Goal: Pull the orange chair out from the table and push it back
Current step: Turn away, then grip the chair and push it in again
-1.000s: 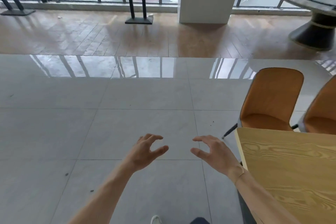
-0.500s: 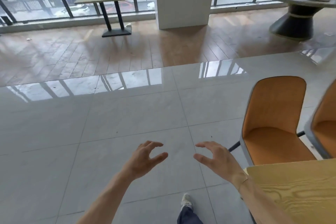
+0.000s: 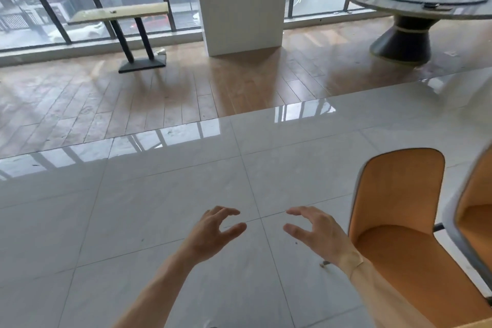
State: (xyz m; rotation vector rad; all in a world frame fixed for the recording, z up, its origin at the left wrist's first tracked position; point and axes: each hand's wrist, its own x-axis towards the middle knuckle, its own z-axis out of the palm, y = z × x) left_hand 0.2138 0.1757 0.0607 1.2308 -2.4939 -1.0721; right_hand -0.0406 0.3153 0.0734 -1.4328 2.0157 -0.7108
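The left hand (image 3: 213,231) hangs over bare floor (image 3: 149,208), fingers spread and slightly curled, holding nothing. Just to its right the right hand (image 3: 316,234) is in the same loose claw, also empty, with its wrist near the front left edge of the chair (image 3: 399,224) but not touching it.

The chair stands at the lower right on the glossy tiles, seat facing the camera, back upright. A sliver of the counter (image 3: 479,324) shows at the bottom right corner, with the seat's front edge close against it, so the chair looks tucked in or nearly so. A second chair (image 3: 476,210) sits just beside it further right, cut off by the frame.

The shell looks like one moulded, padded piece: probably stiff, moderately light, with a faintly soft cover that should give fair grip. Its legs are mostly hidden; only a dark strut shows behind the seat. On polished tile the feet will likely slide easily, perhaps with a scrape, and could skate if yanked. The best hold looks to be the top rim of the back or its two side edges, one hand on each, pulling low and level so it does not tip or knock its neighbour
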